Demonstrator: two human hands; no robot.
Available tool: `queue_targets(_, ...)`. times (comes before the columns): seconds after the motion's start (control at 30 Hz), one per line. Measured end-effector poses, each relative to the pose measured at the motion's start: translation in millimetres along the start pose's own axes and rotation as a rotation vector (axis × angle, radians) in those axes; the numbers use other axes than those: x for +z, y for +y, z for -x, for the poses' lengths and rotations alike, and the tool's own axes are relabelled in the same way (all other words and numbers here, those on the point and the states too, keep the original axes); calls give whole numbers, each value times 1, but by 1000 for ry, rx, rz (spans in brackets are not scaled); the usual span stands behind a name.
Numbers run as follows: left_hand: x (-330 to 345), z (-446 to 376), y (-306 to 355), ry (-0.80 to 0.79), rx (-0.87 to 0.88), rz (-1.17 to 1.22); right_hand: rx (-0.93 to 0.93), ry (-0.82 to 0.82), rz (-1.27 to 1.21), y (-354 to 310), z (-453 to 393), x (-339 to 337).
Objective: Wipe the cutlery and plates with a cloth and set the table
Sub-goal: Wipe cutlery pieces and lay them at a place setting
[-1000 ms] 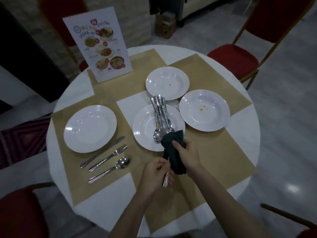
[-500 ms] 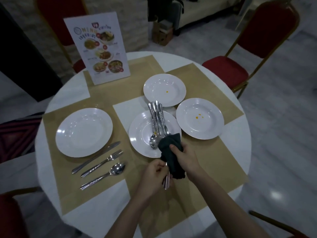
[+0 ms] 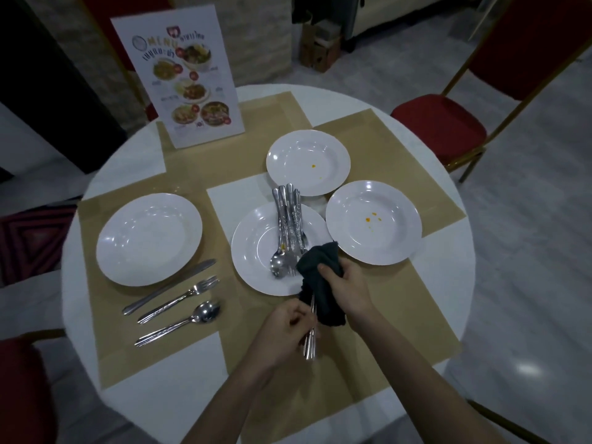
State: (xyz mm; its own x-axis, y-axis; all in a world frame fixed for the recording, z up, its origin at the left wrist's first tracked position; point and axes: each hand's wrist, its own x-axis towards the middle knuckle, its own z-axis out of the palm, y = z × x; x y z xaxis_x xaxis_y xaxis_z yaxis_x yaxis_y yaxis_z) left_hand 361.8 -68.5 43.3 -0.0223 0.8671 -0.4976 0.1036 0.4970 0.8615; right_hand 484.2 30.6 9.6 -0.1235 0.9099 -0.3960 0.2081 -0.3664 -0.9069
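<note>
Room, head view: round white table (image 3: 105, 193) with tan mats, red chairs around it, a menu card (image 3: 189, 78) standing at the back.
Done place: I see a clean plate (image 3: 149, 238) on the left with knife, fork and spoon just beside it.
Waiting pile: more cutlery (image 3: 288, 229) lies in the middle plate (image 3: 253, 251), close for grabbing, I think.
Left hand (image 3: 285, 331): fingers curled tight round a metal handle (image 3: 310, 342).
Right hand (image 3: 347, 286): fingers wrapped round the dark cloth (image 3: 320, 277), squeezing the hidden top end to rub it.
Spotted plates: two on the right, not wiped yet.
</note>
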Motion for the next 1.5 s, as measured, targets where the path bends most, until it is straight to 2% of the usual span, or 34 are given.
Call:
queue_targets(0.13,27,-5,-6,-44,-68,0,-57,222,137,8,-15,-59)
queue_targets(0.23,64,-11,-19,-63,-126,49,-46,343,141,18,-14,-113)
queue_targets(0.37,126,-36,-29,-37,-157,49,3,310,144,43,8,-168)
queue_targets(0.5,178,-59,-33,64,-185,46,62,327,45,65,30,-201)
queue_targets(0.73,205,-68,-50,279,-102,-165,101,284,-19,72,49,-216)
queue_targets(0.83,206,-70,-47,273,-64,-225,116,265,-44,69,49,-213)
queue_targets(1.07,200,-79,-54,248,-5,-544,82,172,-12,62,41,-197)
queue_targets(1.2,194,-74,-54,232,2,-483,48,136,-17,55,35,-188)
queue_targets(1.33,151,-59,-46,253,90,-504,35,81,-59,42,25,-167)
queue_targets(1.5,66,-44,-38,329,125,-517,67,-66,-161,24,11,-113)
